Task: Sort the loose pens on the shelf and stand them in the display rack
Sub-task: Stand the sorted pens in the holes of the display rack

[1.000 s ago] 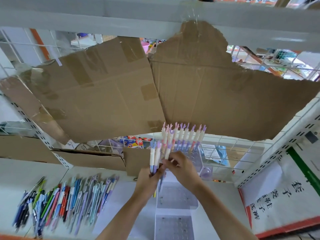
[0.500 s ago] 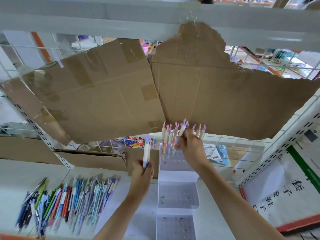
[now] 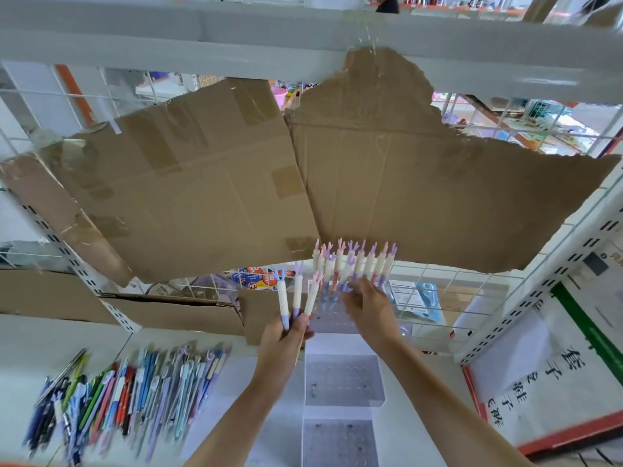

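Note:
My left hand (image 3: 282,343) grips three white pens (image 3: 296,294) by their purple lower ends; their pastel antler caps fan upward. My right hand (image 3: 368,306) reaches with relaxed fingers to the lower ends of several matching pens (image 3: 354,264) standing in the top tier of the clear stepped display rack (image 3: 342,358). The rack's middle and lower tiers show rows of holes with no pens in them. A pile of loose, mixed-colour pens (image 3: 135,389) lies on the white shelf at the lower left.
Torn cardboard sheets (image 3: 202,183) hang on the wire grid behind the shelf. A folded cardboard piece (image 3: 175,315) lies at the back left. A white sign with black characters (image 3: 556,382) leans at the right. The upper shelf beam (image 3: 303,32) runs overhead.
My right hand let go of the pen it set in the top tier and dropped to the pens' lower ends. My left hand rose slightly, its pens now fanned apart.

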